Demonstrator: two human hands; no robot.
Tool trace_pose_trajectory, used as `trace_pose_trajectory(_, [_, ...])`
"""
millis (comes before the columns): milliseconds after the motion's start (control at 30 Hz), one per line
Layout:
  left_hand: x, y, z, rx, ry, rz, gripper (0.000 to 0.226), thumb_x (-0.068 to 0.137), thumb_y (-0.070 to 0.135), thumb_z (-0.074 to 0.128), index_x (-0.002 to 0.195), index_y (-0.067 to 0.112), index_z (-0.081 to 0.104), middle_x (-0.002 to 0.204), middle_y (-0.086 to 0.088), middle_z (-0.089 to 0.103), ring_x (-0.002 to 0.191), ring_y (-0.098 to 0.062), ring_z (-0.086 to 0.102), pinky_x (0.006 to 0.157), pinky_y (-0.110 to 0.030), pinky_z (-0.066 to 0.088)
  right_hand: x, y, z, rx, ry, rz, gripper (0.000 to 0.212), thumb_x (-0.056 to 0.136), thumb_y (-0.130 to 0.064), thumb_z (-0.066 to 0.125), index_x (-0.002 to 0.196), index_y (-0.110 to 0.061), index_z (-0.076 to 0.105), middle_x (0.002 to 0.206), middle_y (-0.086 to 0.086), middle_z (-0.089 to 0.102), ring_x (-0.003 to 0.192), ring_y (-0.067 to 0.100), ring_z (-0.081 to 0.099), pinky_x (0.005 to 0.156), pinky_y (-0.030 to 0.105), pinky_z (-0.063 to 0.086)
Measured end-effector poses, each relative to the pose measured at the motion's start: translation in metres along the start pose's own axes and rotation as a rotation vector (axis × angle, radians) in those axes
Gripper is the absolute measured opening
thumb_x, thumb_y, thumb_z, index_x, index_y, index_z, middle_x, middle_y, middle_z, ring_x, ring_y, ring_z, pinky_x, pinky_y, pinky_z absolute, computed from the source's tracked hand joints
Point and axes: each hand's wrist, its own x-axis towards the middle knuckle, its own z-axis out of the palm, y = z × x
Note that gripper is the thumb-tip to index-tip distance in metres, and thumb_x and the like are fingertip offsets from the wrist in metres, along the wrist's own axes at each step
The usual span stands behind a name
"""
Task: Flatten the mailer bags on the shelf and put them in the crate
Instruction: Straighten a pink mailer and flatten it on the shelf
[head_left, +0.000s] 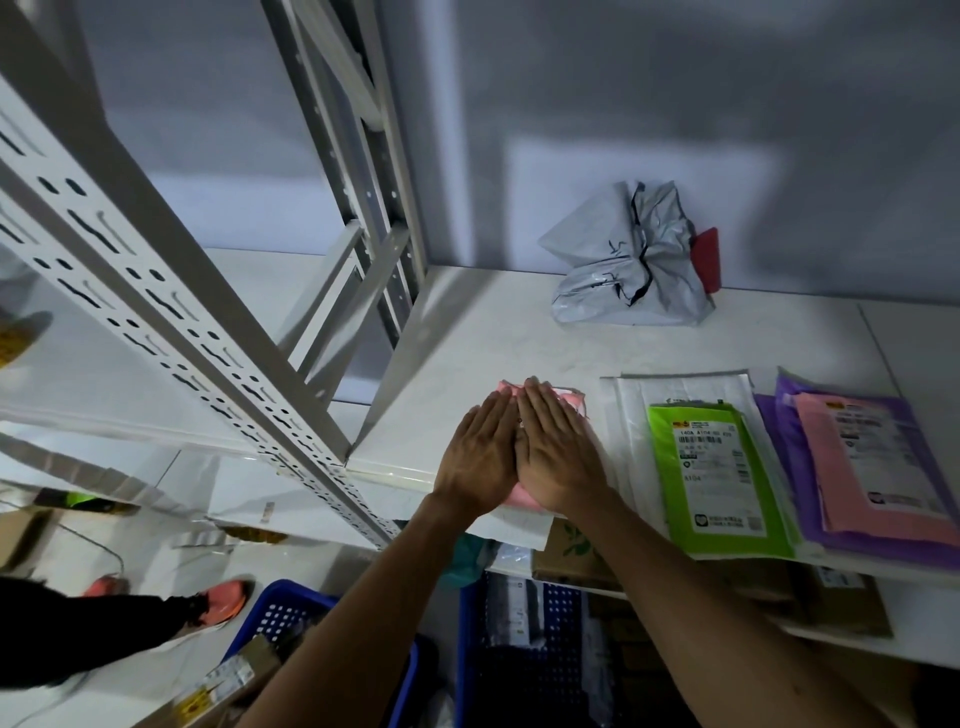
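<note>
Both forearms reach up to the shelf (467, 338), left hand (480, 452) and right hand (558, 457) side by side, fingers straight, palms pressing flat on a pink mailer bag (569, 400) at the shelf's front edge; neither hand grips anything. Step in hand, as judged: flattening this bag, with already flat mailers, the green one (717, 467) among them, just beside to the right and a crumpled grey mailer (623, 265) untouched by the back wall. Next move calls for smoothing outward, then pinching the bag's edge and lowering it into a blue crate (283, 613) below.
</note>
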Motion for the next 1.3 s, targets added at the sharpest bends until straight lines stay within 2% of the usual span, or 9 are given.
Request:
trace_pose_trajectory(100, [0.000, 0.003, -0.002, 0.010, -0.023, -0.034, 0.061, 0.105, 0.038, 0.023, 0.154, 0.004, 0.033, 0.161, -0.014, 0.029, 0.151, -0.025, 0.025, 0.123, -0.043, 0.027, -0.002, 0.000, 0.001, -0.008, 0.006, 0.018, 0.059, 0.103, -0.031, 0.024, 0.157, -0.008, 0.032, 0.165, 0.010, 0.026, 0.154, 0.024, 0.024, 0.124, 0.046, 0.026])
trace_pose_trajectory(200, [0.003, 0.003, -0.003, 0.031, -0.039, -0.013, 0.057, 0.103, 0.034, 0.033, 0.145, -0.002, 0.047, 0.152, -0.020, 0.045, 0.144, -0.030, 0.040, 0.118, -0.045, 0.037, -0.004, -0.001, 0.000, -0.008, 0.019, 0.029, 0.060, 0.103, -0.033, 0.022, 0.156, -0.009, 0.035, 0.164, 0.009, 0.029, 0.152, 0.024, 0.028, 0.124, 0.044, 0.024])
trace_pose_trajectory(400, [0.003, 0.006, -0.001, 0.074, -0.051, -0.059, 0.062, 0.103, 0.036, 0.024, 0.149, -0.001, 0.042, 0.157, -0.020, 0.036, 0.148, -0.029, 0.033, 0.122, -0.043, 0.029, -0.026, -0.001, -0.001, 0.006, 0.050, -0.004, 0.058, 0.108, -0.033, 0.017, 0.152, -0.005, 0.042, 0.159, 0.014, 0.038, 0.148, 0.028, 0.036, 0.121, 0.043, 0.024])
trace_pose_trajectory(600, [-0.003, 0.006, -0.003, 0.104, -0.115, -0.090, 0.076, 0.098, 0.051, 0.004, 0.160, 0.008, 0.016, 0.167, -0.010, 0.008, 0.155, -0.020, 0.003, 0.127, -0.038, 0.006, -0.044, -0.006, -0.009, 0.043, 0.066, -0.060, 0.053, 0.108, -0.030, 0.028, 0.150, -0.003, 0.045, 0.158, 0.015, 0.040, 0.149, 0.029, 0.036, 0.118, 0.048, 0.035])
trace_pose_trajectory(967, [-0.049, 0.021, -0.005, 0.105, -0.136, -0.123, 0.065, 0.102, 0.050, -0.012, 0.160, 0.024, -0.005, 0.167, 0.002, -0.015, 0.152, -0.012, -0.020, 0.127, -0.040, -0.002, -0.044, -0.007, -0.014, 0.035, 0.007, -0.030, 0.056, 0.104, -0.032, 0.034, 0.153, -0.006, 0.041, 0.161, 0.011, 0.035, 0.151, 0.025, 0.032, 0.121, 0.043, 0.028])
trace_pose_trajectory(1033, [-0.053, 0.023, -0.008, 0.116, -0.137, -0.136, 0.063, 0.105, 0.050, -0.006, 0.161, 0.023, 0.003, 0.168, -0.001, -0.007, 0.155, -0.015, -0.013, 0.127, -0.042, 0.004, -0.044, -0.001, -0.016, 0.038, -0.023, -0.056, 0.056, 0.105, -0.034, 0.033, 0.153, -0.006, 0.040, 0.162, 0.011, 0.035, 0.151, 0.024, 0.031, 0.121, 0.042, 0.028])
trace_pose_trajectory(1133, [-0.054, 0.026, -0.023, 0.127, -0.024, -0.043, 0.054, 0.109, 0.041, 0.017, 0.147, 0.016, 0.045, 0.157, -0.011, 0.039, 0.148, -0.026, 0.034, 0.119, -0.048, 0.033, -0.044, 0.013, -0.025, 0.029, -0.070, -0.136, 0.056, 0.106, -0.037, 0.031, 0.153, -0.008, 0.042, 0.161, 0.010, 0.037, 0.151, 0.024, 0.033, 0.119, 0.046, 0.035])
trace_pose_trajectory(1200, [-0.050, 0.028, -0.035, 0.148, 0.100, 0.057, 0.037, 0.104, 0.032, 0.034, 0.124, 0.015, 0.061, 0.134, -0.012, 0.060, 0.123, -0.024, 0.058, 0.106, -0.045, 0.047, -0.045, 0.019, -0.030, 0.027, -0.091, -0.149, 0.057, 0.105, -0.037, 0.030, 0.151, -0.008, 0.045, 0.159, 0.010, 0.040, 0.149, 0.025, 0.037, 0.118, 0.048, 0.037])
trace_pose_trajectory(1300, [-0.032, 0.027, -0.050, 0.137, 0.243, 0.109, 0.029, 0.092, 0.025, 0.040, 0.094, 0.012, 0.065, 0.097, -0.014, 0.068, 0.078, -0.023, 0.066, 0.080, -0.040, 0.057, -0.037, 0.014, -0.040, 0.085, -0.094, -0.104, 0.055, 0.102, -0.030, 0.034, 0.149, -0.005, 0.046, 0.157, 0.012, 0.043, 0.146, 0.029, 0.040, 0.123, 0.044, 0.029])
